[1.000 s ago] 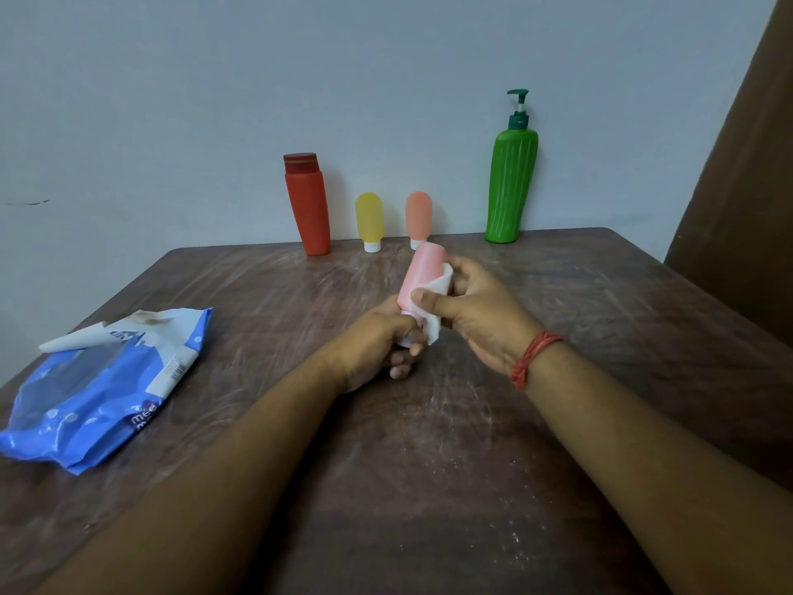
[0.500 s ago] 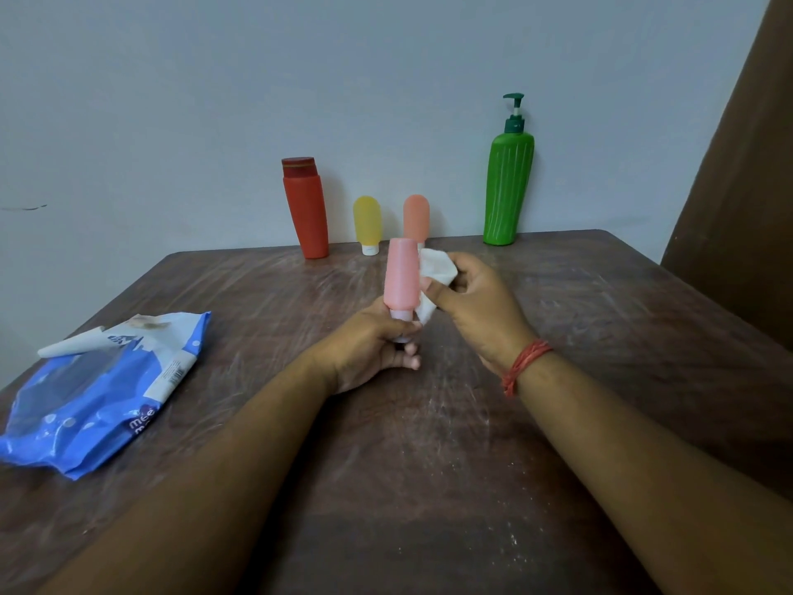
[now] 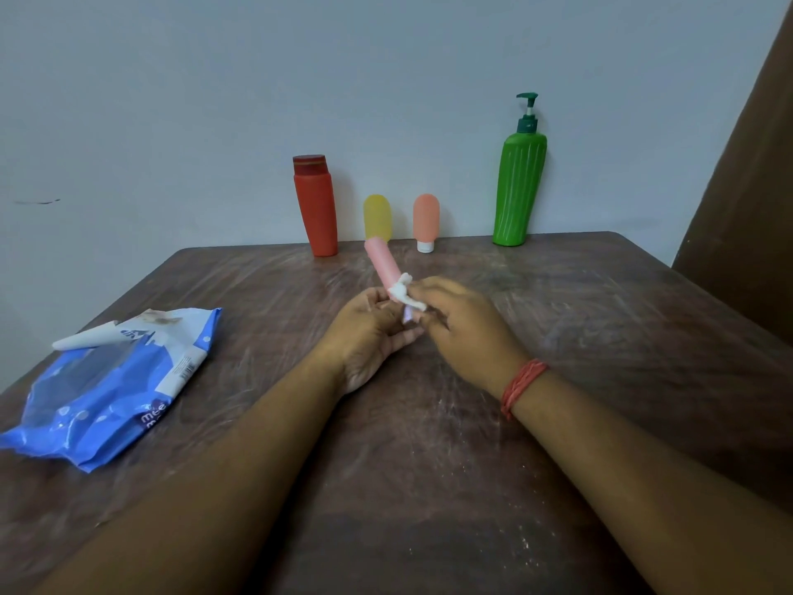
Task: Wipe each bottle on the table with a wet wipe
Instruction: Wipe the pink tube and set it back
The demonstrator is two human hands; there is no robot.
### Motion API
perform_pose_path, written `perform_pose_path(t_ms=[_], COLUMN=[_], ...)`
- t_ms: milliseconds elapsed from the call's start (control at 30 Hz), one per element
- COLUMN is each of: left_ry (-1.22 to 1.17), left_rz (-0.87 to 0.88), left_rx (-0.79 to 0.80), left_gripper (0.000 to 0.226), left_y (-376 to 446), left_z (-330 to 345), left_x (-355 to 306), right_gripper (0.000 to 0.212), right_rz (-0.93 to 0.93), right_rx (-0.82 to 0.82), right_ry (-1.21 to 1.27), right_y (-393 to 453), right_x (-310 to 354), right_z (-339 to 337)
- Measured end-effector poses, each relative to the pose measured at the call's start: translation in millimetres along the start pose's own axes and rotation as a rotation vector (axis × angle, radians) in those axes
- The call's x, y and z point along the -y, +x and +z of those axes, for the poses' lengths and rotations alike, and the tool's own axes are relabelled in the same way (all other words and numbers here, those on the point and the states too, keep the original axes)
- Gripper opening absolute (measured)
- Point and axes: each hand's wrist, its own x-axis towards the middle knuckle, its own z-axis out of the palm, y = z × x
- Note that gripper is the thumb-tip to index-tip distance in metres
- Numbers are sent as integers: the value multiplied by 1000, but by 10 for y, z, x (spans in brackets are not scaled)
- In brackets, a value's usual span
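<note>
Pink bottle [image 3: 383, 265] gripped by left hand [image 3: 372, 332], right hand [image 3: 459, 324] pinching wipe [image 3: 404, 294] (blue pack [image 3: 107, 392] reads "mee").

Both hands [image 3: 373, 332] [image 3: 463, 328] together, fingers seemingly curled.

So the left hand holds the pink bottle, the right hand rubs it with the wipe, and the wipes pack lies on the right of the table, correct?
Nearly. In the head view the left hand holds the pink bottle and the right hand rubs it with the wipe, but the wipes pack lies on the table's left.
</note>
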Motion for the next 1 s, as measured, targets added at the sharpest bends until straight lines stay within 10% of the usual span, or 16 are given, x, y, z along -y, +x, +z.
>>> perform_pose_path(t_ms=[1000], left_ry=[-118], left_rz=[19], left_rx=[79], left_gripper=[29], left_y=[-3], left_z=[85], left_x=[27], right_gripper=[20], right_rz=[-10], right_rx=[-357], right_ry=[43], right_y=[-5], right_x=[51], right_z=[59])
